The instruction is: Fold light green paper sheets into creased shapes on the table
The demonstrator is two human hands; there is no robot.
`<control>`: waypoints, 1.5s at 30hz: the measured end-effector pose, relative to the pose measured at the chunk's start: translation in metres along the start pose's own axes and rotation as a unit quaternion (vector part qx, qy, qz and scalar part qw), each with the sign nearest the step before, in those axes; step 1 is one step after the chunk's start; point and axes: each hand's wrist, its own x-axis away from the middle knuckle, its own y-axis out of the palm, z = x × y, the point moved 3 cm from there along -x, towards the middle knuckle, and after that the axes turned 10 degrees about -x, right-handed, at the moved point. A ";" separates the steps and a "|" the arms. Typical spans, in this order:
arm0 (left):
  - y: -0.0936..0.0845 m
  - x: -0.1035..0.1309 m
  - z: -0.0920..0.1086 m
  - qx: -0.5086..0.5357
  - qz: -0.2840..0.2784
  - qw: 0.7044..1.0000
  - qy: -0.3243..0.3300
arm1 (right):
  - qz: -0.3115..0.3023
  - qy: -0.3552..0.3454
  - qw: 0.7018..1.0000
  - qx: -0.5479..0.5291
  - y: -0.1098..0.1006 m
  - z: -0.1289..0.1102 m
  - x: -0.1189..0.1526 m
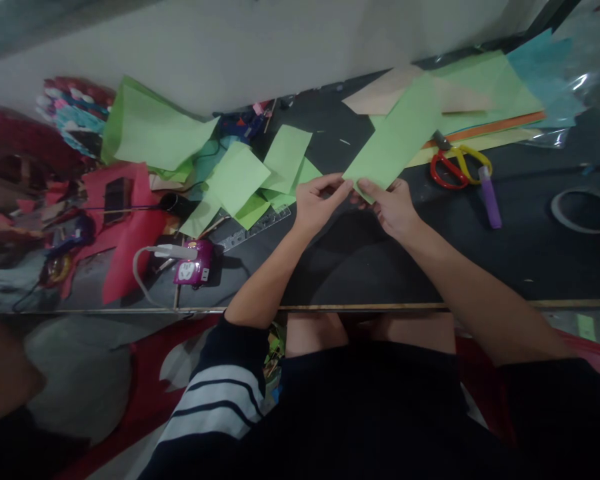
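Note:
A long light green paper strip (395, 137) slants up and to the right above the dark table. My left hand (319, 202) pinches its near left corner between thumb and fingers. At the near right end, my right hand (394, 207) grips the same strip, thumb on top and fingers beneath. Left of my hands lie several cut green paper pieces (240, 177), partly over a clear ruler (255, 227). To the right rest scissors with red and yellow handles (461, 167), touching or close to a purple glue stick (490, 200).
Stacked coloured sheets (500, 87) lie at the back right, a roll of tape (586, 210) at far right. A purple power adapter (194, 263) with a white cable sits near the front edge. Red paper (135, 233) and clutter cover the left; another person's arm (5, 360) shows there.

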 end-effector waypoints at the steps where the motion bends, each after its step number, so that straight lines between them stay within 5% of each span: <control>1: 0.000 0.000 0.000 0.001 0.002 1.000 -0.003 | 0.001 0.000 1.000 0.004 0.000 0.000 0.000; 11: -0.009 -0.016 -0.018 0.067 0.069 0.995 -0.013 | 0.002 0.000 1.000 -0.001 0.002 0.004 -0.006; 22: -0.013 -0.020 -0.024 0.061 0.083 0.993 -0.053 | -0.002 0.038 0.999 0.003 0.002 -0.002 -0.006; 31: -0.015 -0.022 -0.025 0.034 0.076 0.993 -0.082 | 0.002 0.049 0.999 0.007 -0.002 0.001 -0.009; 39: -0.012 -0.019 -0.025 0.030 0.067 0.989 -0.128 | 0.047 -0.034 0.997 0.042 -0.007 0.003 -0.013; 45: 0.012 -0.002 -0.017 -0.019 -0.024 0.994 -0.108 | 0.089 -0.094 0.990 0.056 -0.012 0.007 -0.014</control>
